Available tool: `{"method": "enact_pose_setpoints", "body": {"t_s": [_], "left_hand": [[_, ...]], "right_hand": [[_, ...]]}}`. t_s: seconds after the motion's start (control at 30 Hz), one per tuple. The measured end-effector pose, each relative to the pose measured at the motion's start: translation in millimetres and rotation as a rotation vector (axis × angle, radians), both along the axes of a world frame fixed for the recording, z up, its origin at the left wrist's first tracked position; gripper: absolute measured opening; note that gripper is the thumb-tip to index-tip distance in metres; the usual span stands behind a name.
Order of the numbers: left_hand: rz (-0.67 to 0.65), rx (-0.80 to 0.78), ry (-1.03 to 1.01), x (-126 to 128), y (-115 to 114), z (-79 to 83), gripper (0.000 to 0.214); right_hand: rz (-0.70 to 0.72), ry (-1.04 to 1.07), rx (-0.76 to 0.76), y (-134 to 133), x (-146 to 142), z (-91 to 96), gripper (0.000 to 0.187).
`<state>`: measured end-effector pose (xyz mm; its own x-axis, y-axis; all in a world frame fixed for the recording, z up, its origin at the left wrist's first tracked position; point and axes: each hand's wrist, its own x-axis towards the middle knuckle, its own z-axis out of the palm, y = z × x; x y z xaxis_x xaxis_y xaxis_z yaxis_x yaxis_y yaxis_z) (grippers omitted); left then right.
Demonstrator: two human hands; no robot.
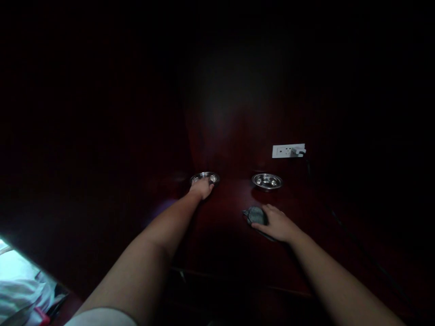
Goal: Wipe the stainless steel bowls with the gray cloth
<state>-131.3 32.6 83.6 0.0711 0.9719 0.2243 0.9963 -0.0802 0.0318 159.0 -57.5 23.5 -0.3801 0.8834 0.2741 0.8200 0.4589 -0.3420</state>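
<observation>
At the back left of the dark red surface (224, 203), my left hand (203, 186) is on a shiny steel bowl (213, 176). Its fingers go over the near rim, and part of the grip is hidden by the hand itself. My right hand (278, 224) is closed around a bunched grey cloth (255, 215) lying on the surface, thumb at the near side and fingers at the far side. Just beyond the cloth sits a second steel bowl (267, 181), upright and touched by neither hand.
A white wall socket (288, 151) with a plug in it is on the back panel. From there a dark cable (360, 246) runs down the right side. Pale fabric (22, 290) shows in the light at lower left. Much of the view is very dark.
</observation>
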Motion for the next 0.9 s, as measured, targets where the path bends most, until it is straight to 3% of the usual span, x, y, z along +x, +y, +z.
{"method": "enact_pose_setpoints", "body": {"t_s": [0.13,0.27,0.9], "left_hand": [[-0.015,-0.079,0.020,-11.4,0.6,-3.2,0.036],[-0.015,-0.092,0.013,-14.7,2.4,-4.1,0.031],[-0.036,-0.035,0.046,-17.1,7.4,12.0,0.027]], "right_hand": [[-0.027,-0.016,-0.007,7.0,7.1,-8.6,0.037],[0.000,0.049,0.009,12.7,11.1,-9.1,0.029],[0.014,0.197,0.020,12.8,11.7,-4.9,0.023]]}}
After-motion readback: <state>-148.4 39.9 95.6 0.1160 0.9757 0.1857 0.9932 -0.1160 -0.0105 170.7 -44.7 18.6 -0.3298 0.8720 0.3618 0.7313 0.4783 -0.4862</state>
